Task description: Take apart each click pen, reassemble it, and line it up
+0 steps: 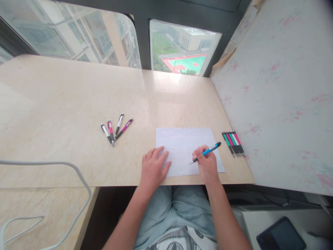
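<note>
A blue pen [209, 149] is gripped in my right hand [207, 164], its tip pointing down and left over the paper. Whether the tip touches the sheet I cannot tell. The white sheet of paper [179, 152] lies flat near the table's front edge, with lines of small writing along its top. My left hand [154, 165] rests flat with fingers spread across the sheet's lower left edge, holding nothing.
Several pens [114, 130] lie fanned out on the table [78, 97] to the left. A neat row of several more pens [233, 143] sits by the papered wall [281, 104]. A white cable [78, 172] loops at lower left. Windows [182, 48] stand behind.
</note>
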A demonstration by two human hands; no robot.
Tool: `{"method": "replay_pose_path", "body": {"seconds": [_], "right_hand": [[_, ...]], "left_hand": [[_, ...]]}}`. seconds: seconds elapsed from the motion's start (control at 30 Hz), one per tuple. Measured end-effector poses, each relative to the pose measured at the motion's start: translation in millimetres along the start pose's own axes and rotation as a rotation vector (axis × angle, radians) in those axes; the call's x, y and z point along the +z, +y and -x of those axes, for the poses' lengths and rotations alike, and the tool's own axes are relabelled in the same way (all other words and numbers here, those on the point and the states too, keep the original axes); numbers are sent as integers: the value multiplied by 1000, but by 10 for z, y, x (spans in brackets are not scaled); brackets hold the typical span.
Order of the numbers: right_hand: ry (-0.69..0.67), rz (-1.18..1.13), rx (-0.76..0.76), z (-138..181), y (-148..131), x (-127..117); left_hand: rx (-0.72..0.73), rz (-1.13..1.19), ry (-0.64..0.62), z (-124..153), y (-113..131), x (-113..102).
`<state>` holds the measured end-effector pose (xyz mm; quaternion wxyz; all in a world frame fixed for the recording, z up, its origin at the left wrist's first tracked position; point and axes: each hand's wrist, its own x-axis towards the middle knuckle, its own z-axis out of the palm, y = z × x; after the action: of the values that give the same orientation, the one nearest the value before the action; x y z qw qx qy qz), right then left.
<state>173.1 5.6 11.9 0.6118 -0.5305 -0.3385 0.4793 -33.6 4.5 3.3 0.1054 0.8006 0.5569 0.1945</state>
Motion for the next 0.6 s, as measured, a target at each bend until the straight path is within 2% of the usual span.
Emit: {"method": "replay_pose_path", "body": {"seconds": [0.1, 0.23, 0.37, 0.47, 0.6], "right_hand": [[-37, 35, -25, -156, 45, 240], [-163, 248, -95, -375, 98, 567], [-254, 454, -205, -534, 183, 715], [-218, 576, -241, -593, 261, 725], [-99, 733, -303, -614, 330, 707]], "left_hand": [[-3, 27, 9, 4, 5, -11], [-3, 36, -3, 6, 5, -25], [-9, 42, -13, 10, 10, -33], [-14, 53, -20, 17, 7, -27], [-21, 73, -24, 28, -2, -12]]}}
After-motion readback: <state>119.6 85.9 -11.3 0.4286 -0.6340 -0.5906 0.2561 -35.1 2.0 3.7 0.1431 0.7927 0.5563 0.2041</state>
